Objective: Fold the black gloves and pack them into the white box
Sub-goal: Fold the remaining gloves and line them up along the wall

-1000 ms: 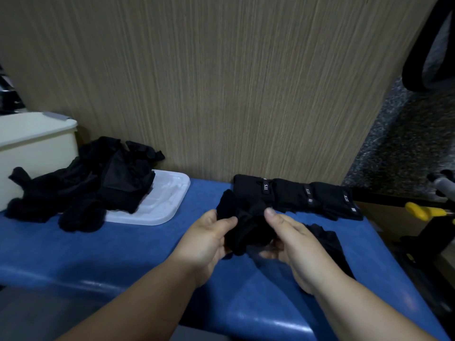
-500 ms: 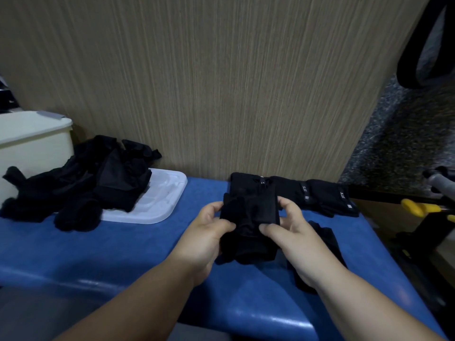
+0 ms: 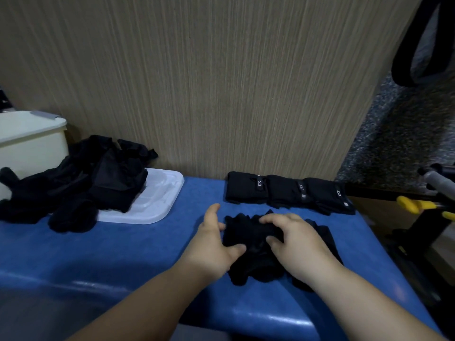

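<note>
A crumpled black glove lies on the blue table in front of me. My left hand is at its left edge, thumb resting on the fabric and fingers stretched forward. My right hand lies over its right side, with curled fingers and thumb pinching a fold. More black glove fabric shows under my right wrist. Three folded gloves sit in a row by the wall. The white box stands at the far left.
A heap of unfolded black gloves lies left of centre, partly on a white lid. A wood-grain wall backs the table. Off the table's right edge is dark equipment with yellow parts.
The glove, held up between both hands before, has come down onto the table. Both hands lowered with it, and my left fingers have spread open.
</note>
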Action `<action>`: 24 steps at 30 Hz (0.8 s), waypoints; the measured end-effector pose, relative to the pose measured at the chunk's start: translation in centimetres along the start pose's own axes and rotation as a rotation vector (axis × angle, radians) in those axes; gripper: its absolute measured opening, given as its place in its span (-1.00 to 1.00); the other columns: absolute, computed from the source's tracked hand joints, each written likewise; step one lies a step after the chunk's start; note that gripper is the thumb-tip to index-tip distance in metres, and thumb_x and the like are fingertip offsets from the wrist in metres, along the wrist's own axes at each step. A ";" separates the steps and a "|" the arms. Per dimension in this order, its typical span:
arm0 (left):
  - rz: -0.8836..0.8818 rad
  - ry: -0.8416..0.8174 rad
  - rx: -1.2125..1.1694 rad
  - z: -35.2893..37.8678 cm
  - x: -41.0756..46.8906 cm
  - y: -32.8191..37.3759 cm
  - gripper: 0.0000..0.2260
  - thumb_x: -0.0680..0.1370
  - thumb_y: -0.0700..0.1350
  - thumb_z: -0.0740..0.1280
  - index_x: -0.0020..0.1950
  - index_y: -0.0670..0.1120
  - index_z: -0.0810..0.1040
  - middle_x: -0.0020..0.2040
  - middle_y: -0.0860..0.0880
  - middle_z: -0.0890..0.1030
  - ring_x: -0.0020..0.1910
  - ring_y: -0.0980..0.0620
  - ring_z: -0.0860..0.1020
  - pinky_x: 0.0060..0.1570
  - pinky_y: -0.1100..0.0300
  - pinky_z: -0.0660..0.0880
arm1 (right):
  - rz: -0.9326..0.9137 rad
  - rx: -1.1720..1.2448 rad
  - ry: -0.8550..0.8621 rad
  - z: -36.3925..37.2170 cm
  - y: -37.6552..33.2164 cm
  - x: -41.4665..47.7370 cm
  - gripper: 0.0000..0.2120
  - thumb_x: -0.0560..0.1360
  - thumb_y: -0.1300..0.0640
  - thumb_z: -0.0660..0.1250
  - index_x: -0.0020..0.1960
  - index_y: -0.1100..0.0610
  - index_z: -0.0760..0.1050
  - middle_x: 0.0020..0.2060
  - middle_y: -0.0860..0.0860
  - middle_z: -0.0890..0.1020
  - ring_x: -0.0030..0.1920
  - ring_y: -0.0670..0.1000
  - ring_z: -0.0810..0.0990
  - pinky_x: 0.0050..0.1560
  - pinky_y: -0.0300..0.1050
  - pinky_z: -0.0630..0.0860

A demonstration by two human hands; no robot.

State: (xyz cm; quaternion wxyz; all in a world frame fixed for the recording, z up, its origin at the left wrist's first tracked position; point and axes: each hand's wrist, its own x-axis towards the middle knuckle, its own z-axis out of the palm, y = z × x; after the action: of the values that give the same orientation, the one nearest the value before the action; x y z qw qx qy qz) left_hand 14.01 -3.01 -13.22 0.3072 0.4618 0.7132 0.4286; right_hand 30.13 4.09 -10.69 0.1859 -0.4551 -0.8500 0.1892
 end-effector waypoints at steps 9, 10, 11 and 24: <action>0.402 0.007 0.488 0.0 -0.1 -0.6 -0.62 0.59 0.00 0.23 0.42 0.11 0.33 0.45 0.21 0.21 0.45 0.16 0.12 0.44 0.20 0.10 | -0.107 -0.384 -0.258 0.5 -0.1 -0.1 -0.42 0.59 -0.24 -0.01 0.56 -0.07 0.03 0.55 -0.17 -0.08 0.52 -0.10 -0.29 0.51 0.02 -0.23; 0.408 -0.043 0.523 0.0 0.0 -0.7 -0.61 0.61 0.02 0.19 0.45 0.12 0.31 0.48 0.22 0.18 0.49 0.16 0.07 0.47 0.17 0.06 | -0.094 -0.413 -0.327 0.6 0.0 -0.1 -0.40 0.60 -0.25 -0.05 0.57 -0.05 -0.04 0.55 -0.16 -0.11 0.51 -0.09 -0.32 0.51 0.05 -0.29; 0.394 -0.097 0.584 0.1 0.0 -0.8 -0.60 0.63 0.04 0.13 0.48 0.13 0.26 0.51 0.22 0.13 0.52 0.16 0.01 0.49 0.15 0.01 | -0.075 -0.436 -0.379 0.7 0.1 -0.1 -0.39 0.60 -0.25 -0.08 0.57 -0.04 -0.10 0.55 -0.14 -0.15 0.51 -0.08 -0.34 0.50 0.07 -0.32; 0.276 -0.289 0.904 -0.5 0.6 -1.5 -0.51 0.64 0.17 -0.04 0.55 0.20 -0.10 0.55 0.23 -0.15 0.53 0.13 -0.25 0.49 0.01 -0.29 | -0.038 -0.427 -0.449 -0.2 0.7 -0.6 -0.29 0.55 -0.34 -0.08 0.57 -0.04 -0.17 0.55 -0.11 -0.19 0.51 -0.06 -0.33 0.48 0.11 -0.36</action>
State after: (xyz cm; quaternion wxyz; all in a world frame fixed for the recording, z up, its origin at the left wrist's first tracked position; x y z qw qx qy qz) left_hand 12.76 -2.94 -14.40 0.1120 0.6938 0.7100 0.0445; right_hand 31.01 3.97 -10.94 -0.1028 -0.4147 -0.8987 0.0988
